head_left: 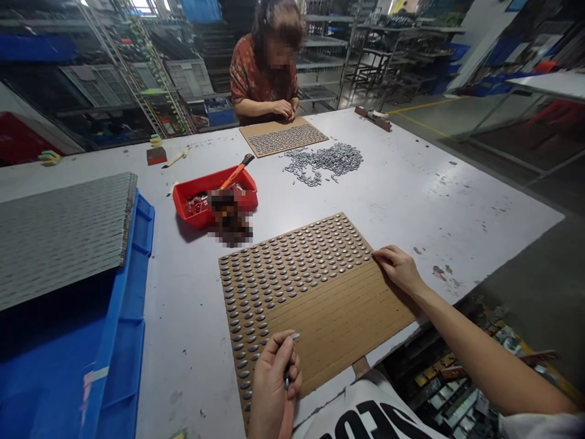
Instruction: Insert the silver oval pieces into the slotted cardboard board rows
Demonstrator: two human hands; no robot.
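Observation:
A brown cardboard sheet [338,323] lies at the near edge of the table, with rows of small grey oval pieces [283,259] across its far part and down its left side. My left hand [276,378] is closed over the sheet's lower left; one oval piece shows at the thumb and fingertips, and more dark pieces show in the curled fingers. At the sheet's right edge, my right hand [400,268] has its fingertips pinched together at the end of a row; whatever they hold is hidden. A loose pile of oval pieces [338,160] lies beyond the sheet.
Across the white table [457,207], a person [265,79] works at another filled cardboard sheet [287,137]. A red bin [183,201] holds an orange-handled tool [235,174]. Blue crates [123,341] with stacked grey sheets [64,225] stand at the left.

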